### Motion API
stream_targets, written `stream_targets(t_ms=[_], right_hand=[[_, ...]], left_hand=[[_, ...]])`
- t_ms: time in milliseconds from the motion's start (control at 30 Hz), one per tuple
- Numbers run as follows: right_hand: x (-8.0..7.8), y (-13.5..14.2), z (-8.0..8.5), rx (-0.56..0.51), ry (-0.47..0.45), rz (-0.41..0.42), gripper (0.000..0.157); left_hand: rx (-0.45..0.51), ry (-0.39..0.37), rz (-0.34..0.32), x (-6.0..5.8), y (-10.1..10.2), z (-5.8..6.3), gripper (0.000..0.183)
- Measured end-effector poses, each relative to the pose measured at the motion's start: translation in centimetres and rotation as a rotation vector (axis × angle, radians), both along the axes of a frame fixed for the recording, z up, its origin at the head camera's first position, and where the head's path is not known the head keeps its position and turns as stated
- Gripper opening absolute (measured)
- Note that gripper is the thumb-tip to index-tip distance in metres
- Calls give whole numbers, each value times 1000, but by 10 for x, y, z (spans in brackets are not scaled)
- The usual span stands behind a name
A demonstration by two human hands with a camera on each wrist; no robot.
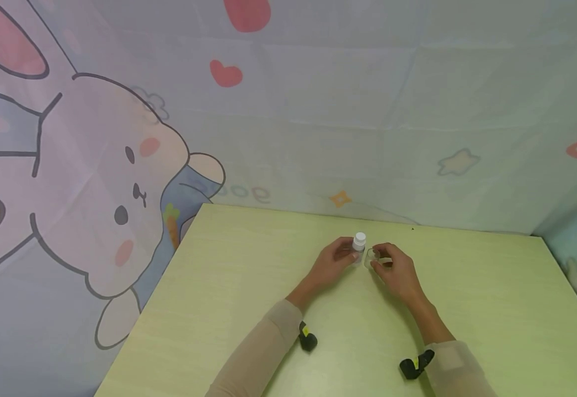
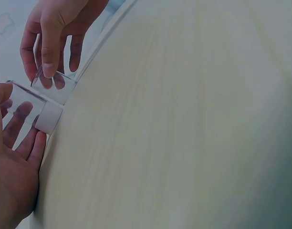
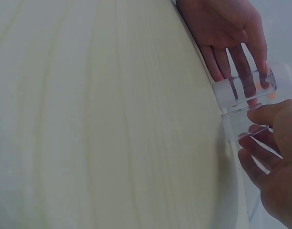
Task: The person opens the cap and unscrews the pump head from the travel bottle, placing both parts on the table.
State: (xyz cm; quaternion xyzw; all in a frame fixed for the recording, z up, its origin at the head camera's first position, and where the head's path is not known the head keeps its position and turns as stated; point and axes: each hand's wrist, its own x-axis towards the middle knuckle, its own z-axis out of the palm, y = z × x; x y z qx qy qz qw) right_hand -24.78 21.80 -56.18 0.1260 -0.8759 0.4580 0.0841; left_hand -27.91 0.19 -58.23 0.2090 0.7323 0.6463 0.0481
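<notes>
Near the back of the table, my left hand grips a small clear bottle with a white top. The bottle stands upright, and the left wrist view shows a white band around its lower end. Close beside it on the right is a clear, cup-like piece, held between the thumb and fingers of my right hand. The bottle and the clear piece are side by side, nearly touching. Both appear to rest on the tabletop, though contact is hard to confirm.
The pale yellow-green table ends at a back edge just beyond the hands. Behind it hangs a printed cloth with a rabbit and hearts. Black wrist devices sit at both sleeve cuffs.
</notes>
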Motion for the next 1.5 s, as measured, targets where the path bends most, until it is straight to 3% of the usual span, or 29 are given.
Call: stream_targets(t_ms=[1100,1500], right_hand=[[-1,-1,-2,34,31,1,31],[-2,-1,-3,60,34,17,37]], left_hand=[[-14,-23,4,-1,-1,-1,39],[4,-25,3,-2,0,-2,39]])
